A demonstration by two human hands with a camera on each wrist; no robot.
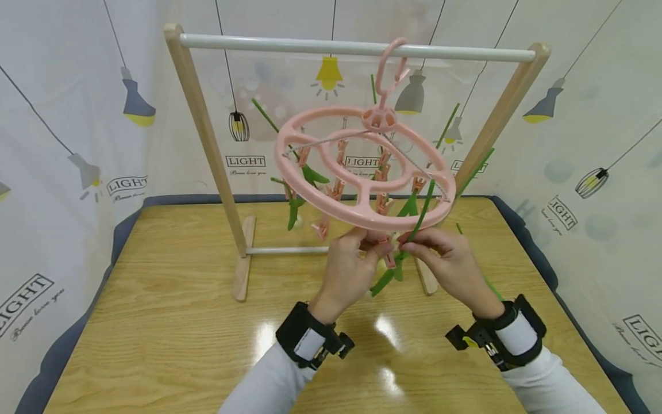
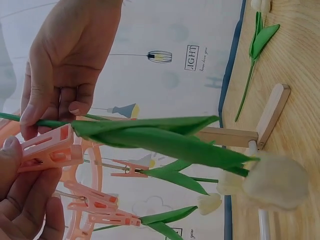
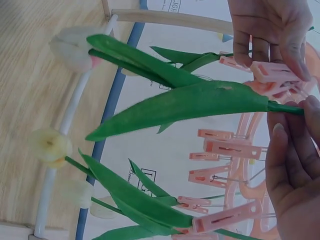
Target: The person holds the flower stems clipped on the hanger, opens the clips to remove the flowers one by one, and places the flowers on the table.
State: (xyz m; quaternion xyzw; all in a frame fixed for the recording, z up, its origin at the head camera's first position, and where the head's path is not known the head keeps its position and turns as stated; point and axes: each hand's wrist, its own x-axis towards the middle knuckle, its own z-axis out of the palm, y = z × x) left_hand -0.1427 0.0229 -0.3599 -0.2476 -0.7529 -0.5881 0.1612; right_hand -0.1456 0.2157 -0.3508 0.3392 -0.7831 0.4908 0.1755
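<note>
A round pink clip hanger [image 1: 331,202] hangs by its hook from a rack's white bar [image 1: 289,44]. Below its near rim, my left hand [image 1: 347,267] pinches a pink clothespin [image 2: 47,146] between thumb and fingers. My right hand [image 1: 455,265] pinches the green stem of an artificial tulip [image 2: 150,134] right beside that clothespin. The tulip points downward, its white bloom [image 2: 277,182] lowest and its stem rising past the hanger's rim. Whether the clothespin's jaws are around the stem, I cannot tell. More tulips [image 3: 135,202] hang bloom-down from other clothespins [image 3: 227,216].
Wooden posts [image 1: 209,144] and feet [image 1: 243,261] support the rack on a wood-grain table [image 1: 170,333]. Another tulip [image 2: 260,42] lies on the table, right of the rack. Several unfilled clothespins [image 3: 212,175] dangle from the hanger. Printed cloth [image 1: 584,132] surrounds the table.
</note>
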